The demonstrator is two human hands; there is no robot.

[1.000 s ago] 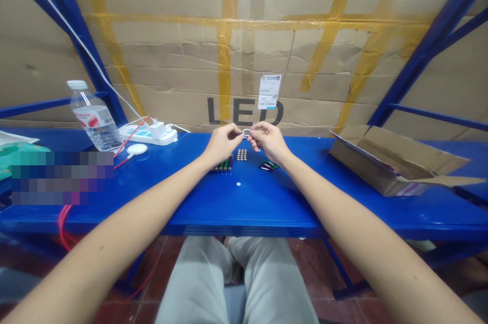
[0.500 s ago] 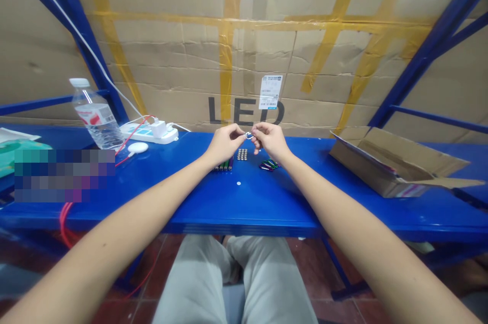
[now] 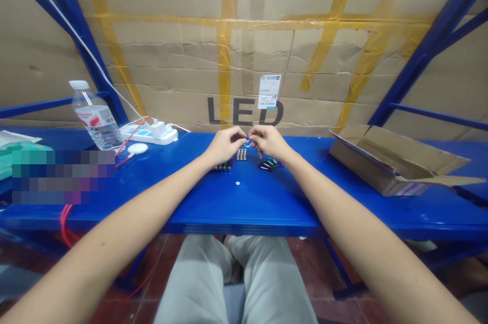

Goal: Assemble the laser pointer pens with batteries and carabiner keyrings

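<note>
Above the blue table my left hand and my right hand meet, fingertips pinched on a thin, shiny metal ring. The ring's lower curve shows between the fingers; its upper part is hidden. Beneath and between the hands, small round metal pieces stand in a tidy block on the table. Several coloured carabiners lie in a cluster under my right hand. Partly covered by my left hand and wrist is a row of dark, coloured tubes. Nearer me lies a small white disc.
An open cardboard box sits on the right of the blue table. To the left are a water bottle, a white power strip, a white round pad and red cable. Taped cardboard stands behind.
Both hands have dropped slightly and their fingers have shifted on the ring. More of its lower curve now shows beneath the fingertips. The things on the table stay where they were.
</note>
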